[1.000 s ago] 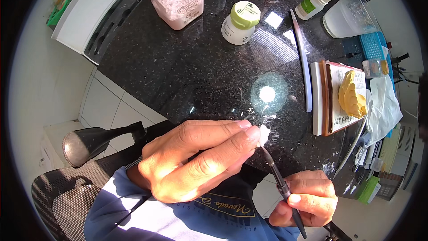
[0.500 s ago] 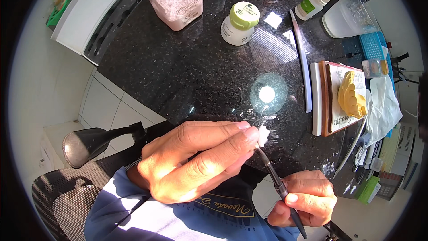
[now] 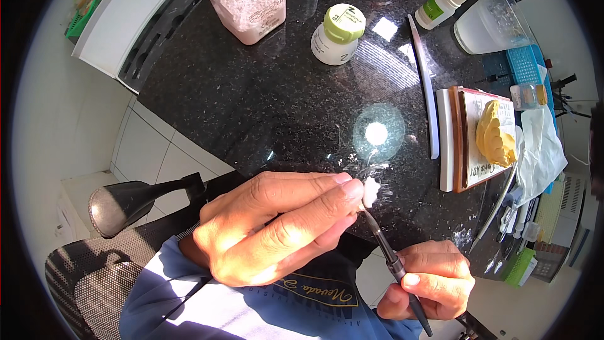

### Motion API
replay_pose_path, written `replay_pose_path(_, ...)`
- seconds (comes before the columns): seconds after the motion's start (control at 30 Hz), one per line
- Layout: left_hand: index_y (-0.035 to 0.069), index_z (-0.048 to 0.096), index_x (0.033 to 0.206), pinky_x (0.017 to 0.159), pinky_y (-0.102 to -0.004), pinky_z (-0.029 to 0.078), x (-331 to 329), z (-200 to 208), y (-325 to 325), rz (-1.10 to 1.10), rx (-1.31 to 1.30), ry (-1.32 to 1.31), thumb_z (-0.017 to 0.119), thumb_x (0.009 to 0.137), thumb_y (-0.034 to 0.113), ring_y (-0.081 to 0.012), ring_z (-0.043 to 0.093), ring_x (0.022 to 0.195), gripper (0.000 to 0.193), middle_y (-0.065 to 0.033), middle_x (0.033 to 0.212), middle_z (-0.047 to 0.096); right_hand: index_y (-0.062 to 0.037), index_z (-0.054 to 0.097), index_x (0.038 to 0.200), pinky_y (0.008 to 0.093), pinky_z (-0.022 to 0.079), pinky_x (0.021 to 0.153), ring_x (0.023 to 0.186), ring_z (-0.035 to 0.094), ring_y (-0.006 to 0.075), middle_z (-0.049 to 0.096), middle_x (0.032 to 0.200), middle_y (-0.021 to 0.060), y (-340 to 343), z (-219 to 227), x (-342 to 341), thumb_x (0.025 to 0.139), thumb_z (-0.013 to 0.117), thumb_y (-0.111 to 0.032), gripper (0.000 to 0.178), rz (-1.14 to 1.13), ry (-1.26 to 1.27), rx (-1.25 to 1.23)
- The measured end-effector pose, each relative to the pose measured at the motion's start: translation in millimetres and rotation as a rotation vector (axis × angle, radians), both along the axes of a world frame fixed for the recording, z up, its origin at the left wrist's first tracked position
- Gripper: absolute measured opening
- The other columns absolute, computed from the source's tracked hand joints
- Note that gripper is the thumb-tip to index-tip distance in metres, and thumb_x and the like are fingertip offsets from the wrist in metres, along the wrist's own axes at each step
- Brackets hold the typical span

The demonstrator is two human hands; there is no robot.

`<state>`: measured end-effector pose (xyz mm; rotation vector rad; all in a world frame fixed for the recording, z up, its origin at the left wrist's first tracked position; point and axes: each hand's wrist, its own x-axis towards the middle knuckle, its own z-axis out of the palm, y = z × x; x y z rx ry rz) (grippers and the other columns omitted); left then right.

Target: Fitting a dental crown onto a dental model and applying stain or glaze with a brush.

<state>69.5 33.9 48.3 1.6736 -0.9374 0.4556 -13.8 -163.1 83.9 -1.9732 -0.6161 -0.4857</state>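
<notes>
My left hand [image 3: 283, 226] is closed, thumb and fingertips pinching a small white dental piece [image 3: 372, 192] with an uneven, lobed outline. Part of that piece is hidden behind the fingertips. My right hand [image 3: 434, 280] grips a slim brush [image 3: 391, 258] with a dark handle and a metal neck. The brush slants up to the left, and its tip meets the lower edge of the white piece beside my left fingertips. White crumbs and dust [image 3: 377, 167] lie on the dark speckled counter [image 3: 251, 107] just beyond.
A jar of pink powder [image 3: 247, 9], a green-capped white jar [image 3: 338, 34] and a dropper bottle [image 3: 442, 6] stand farther back. At right are a clear plastic cup [image 3: 487, 28], a long pale strip [image 3: 425, 88], and stacked books [image 3: 462, 173] bearing a yellow dental model [image 3: 494, 135].
</notes>
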Motion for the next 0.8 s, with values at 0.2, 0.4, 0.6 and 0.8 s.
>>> replay_pose_path(0.2, -0.009, 0.060, 0.103, 0.062, -0.0285, 0.058, -0.2, -3.2, -0.2, -0.003, -0.005, -0.005, 0.069, 0.067, -0.015, -0.0233, 0.067, 0.068, 0.038, -0.0188, 0.088, 0.062, 0.0024, 0.056, 0.097, 0.0288, 0.053, 0.046, 0.050, 0.060, 0.0202, 0.056, 0.074, 0.0118, -0.7, -4.2, -2.0, 0.074, 0.069, -0.004, 0.027, 0.005, 0.006, 0.040)
replay_pose_path(0.4, -0.006, 0.067, 0.100, 0.065, -0.0284, 0.059, -6.6, 2.5, -3.5, 0.083, -0.028, 0.075, 0.074, 0.064, -0.012, -0.0220, 0.068, 0.075, 0.037, -0.0133, 0.086, 0.066, 0.0018, 0.056, 0.096, 0.0286, 0.053, 0.047, 0.051, 0.061, 0.0205, 0.056, 0.073, 0.0108, -0.2, 1.4, 0.5, 0.075, 0.070, -0.005, 0.026, 0.019, 0.029, -0.002)
replay_pose_path(0.6, -0.006, 0.067, 0.100, 0.065, -0.0283, 0.059, -7.9, 4.1, -4.7, 0.090, -0.039, 0.099, 0.074, 0.064, -0.012, -0.0217, 0.068, 0.075, 0.037, -0.0131, 0.086, 0.066, 0.0007, 0.057, 0.096, 0.0276, 0.054, 0.052, 0.059, 0.062, 0.0203, 0.057, 0.074, 0.0107, 2.2, 1.2, -1.9, 0.075, 0.071, -0.006, 0.025, -0.018, 0.021, -0.015)
replay_pose_path(0.8, -0.005, 0.068, 0.101, 0.065, -0.0283, 0.059, -5.9, 2.4, -3.4, 0.074, -0.042, 0.089, 0.074, 0.064, -0.012, -0.0216, 0.068, 0.076, 0.038, -0.0131, 0.087, 0.066, 0.0007, 0.057, 0.094, 0.0277, 0.054, 0.051, 0.057, 0.061, 0.0205, 0.057, 0.073, 0.0110, 2.9, 1.3, 0.1, 0.075, 0.071, -0.007, 0.024, -0.029, 0.000, -0.025)
